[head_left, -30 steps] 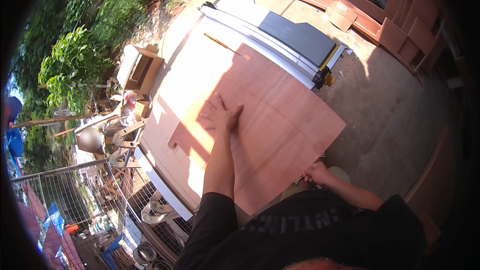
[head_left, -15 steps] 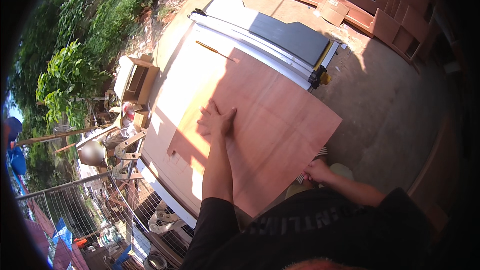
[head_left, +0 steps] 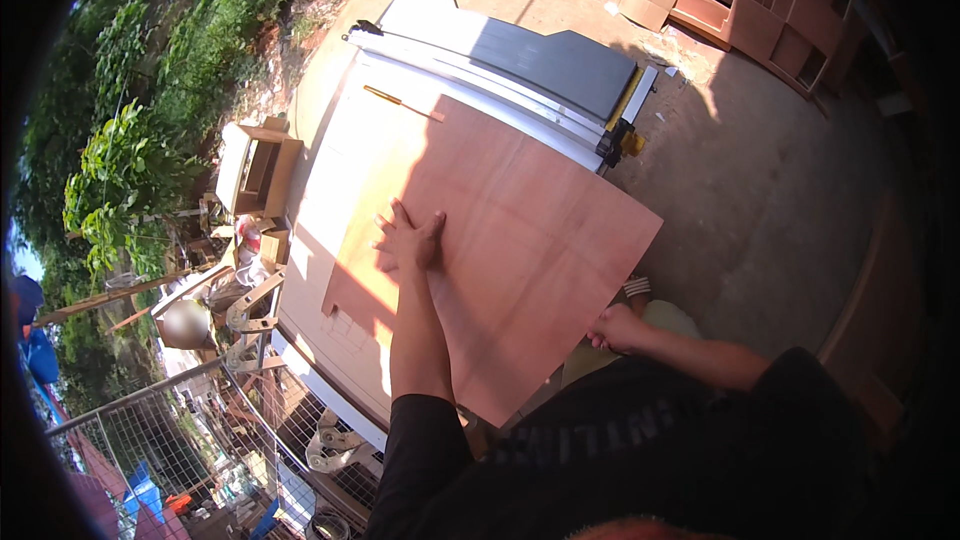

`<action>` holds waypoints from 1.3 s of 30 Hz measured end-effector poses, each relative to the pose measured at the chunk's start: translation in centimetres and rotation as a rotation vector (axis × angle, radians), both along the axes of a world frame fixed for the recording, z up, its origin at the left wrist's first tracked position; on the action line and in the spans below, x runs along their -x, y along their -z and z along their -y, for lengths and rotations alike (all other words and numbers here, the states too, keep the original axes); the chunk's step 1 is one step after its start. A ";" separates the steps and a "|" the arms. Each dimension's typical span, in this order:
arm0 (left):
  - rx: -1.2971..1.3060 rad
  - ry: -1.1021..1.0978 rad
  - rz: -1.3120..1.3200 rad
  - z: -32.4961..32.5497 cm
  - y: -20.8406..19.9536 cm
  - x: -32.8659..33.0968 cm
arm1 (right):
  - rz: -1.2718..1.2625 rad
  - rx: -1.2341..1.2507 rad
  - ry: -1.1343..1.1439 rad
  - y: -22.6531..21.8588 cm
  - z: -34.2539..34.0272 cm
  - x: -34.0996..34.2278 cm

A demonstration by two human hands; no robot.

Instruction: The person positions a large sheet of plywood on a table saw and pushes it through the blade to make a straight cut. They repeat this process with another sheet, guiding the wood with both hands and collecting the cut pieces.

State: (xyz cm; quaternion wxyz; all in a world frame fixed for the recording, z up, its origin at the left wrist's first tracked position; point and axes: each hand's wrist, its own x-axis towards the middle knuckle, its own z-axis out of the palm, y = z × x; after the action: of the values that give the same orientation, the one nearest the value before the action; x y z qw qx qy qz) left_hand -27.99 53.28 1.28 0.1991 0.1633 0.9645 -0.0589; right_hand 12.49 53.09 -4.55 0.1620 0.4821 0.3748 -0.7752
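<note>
A large reddish plywood sheet (head_left: 530,240) lies on a pale work table (head_left: 320,200), with sunlight and shadow across it. My left hand (head_left: 408,242) rests flat on the sheet left of its middle, fingers spread. Close to the sheet's near right edge is my right hand (head_left: 618,328), its fingers curled closed; whether they grip the edge or something else is hidden. Toward the far side lies a slim yellow tool (head_left: 383,94) with a thin tip pointing to the sheet. Faint drawn lines (head_left: 350,323) show near the sheet's left corner.
Beyond the sheet runs a metal rail (head_left: 480,100) with a black and yellow end fitting (head_left: 620,143). A grey panel (head_left: 550,60) adjoins it. Cardboard boxes (head_left: 262,168) and a wire fence (head_left: 180,420) stand at left. Wooden frames (head_left: 690,10) lie at far right.
The view has shifted slightly, so everything appears a little farther left. Both hands keep their places against the sheet.
</note>
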 end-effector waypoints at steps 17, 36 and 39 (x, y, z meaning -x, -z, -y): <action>-0.082 -0.076 0.104 -1.1 -1.5 1.5 | 0.037 -0.106 -0.082 2.1 0.1 1.9; -0.123 -0.115 0.143 -1.6 -0.9 5.6 | 0.067 -0.091 -0.118 0.5 -1.3 5.8; -0.119 -0.114 0.137 -1.7 -0.4 6.4 | 0.064 -0.081 -0.102 0.8 -1.3 6.2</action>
State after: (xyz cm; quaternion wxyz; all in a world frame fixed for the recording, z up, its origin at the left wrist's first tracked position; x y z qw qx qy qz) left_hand -34.35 54.99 1.69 0.2577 0.1232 0.9581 0.0211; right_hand 6.25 54.44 -5.34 0.1936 0.4930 0.4247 -0.7342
